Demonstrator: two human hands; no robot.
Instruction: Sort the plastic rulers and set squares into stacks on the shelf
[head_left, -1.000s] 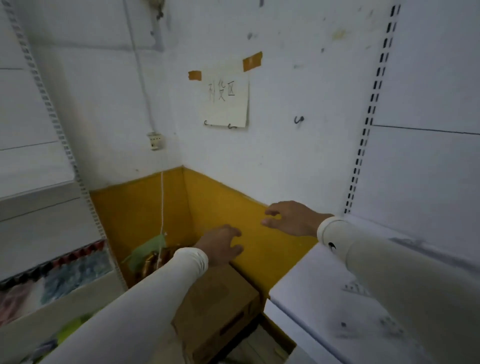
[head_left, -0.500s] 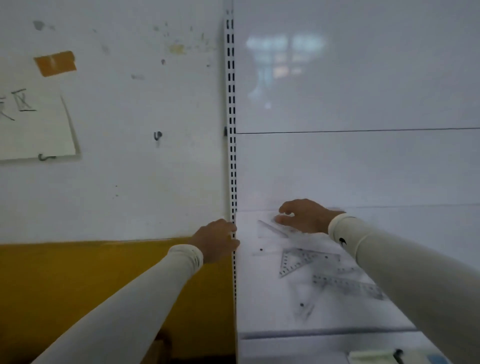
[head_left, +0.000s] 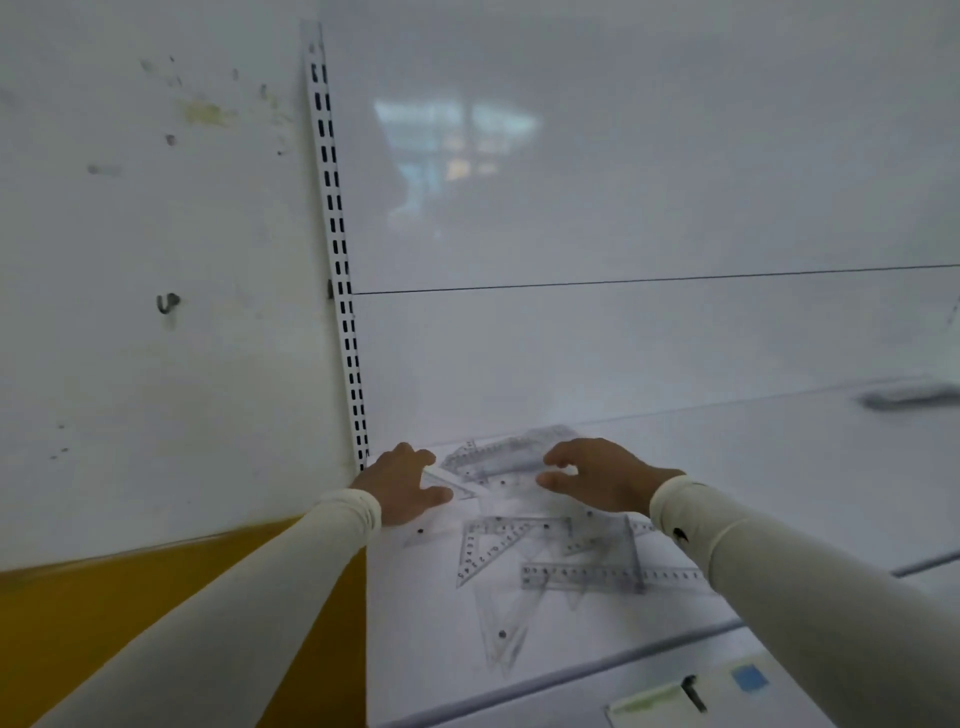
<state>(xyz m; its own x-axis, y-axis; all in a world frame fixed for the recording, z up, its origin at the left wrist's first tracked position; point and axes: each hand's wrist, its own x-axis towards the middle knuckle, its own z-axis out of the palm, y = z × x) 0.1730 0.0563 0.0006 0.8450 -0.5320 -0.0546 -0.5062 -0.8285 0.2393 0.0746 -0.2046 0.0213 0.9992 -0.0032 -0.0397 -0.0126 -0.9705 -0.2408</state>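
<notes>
My left hand (head_left: 402, 486) was at the back left corner of the white shelf (head_left: 779, 467), right by the metal strip with holes (head_left: 337, 249). Its fingers were spread and loose, and they lay on a clear set square (head_left: 449, 486) without curling round it. My right hand (head_left: 597, 480) was near it, over the back of the shelf. Its fingers were bent a little and apart, and I could not tell if they touched the clear ruler (head_left: 506, 457) below them. It held nothing.

The see-through rulers and set squares lay in a messy pile on the shelf, some on top of others. One set square with numbers (head_left: 485, 551) lay in the middle. A long ruler (head_left: 608, 576) lay flat beside it, partly under my right sleeve (head_left: 779, 582). Another set square (head_left: 506, 629) pointed to the front edge.

The wall (head_left: 156, 312) on my left was white on top and yellow at the bottom.
</notes>
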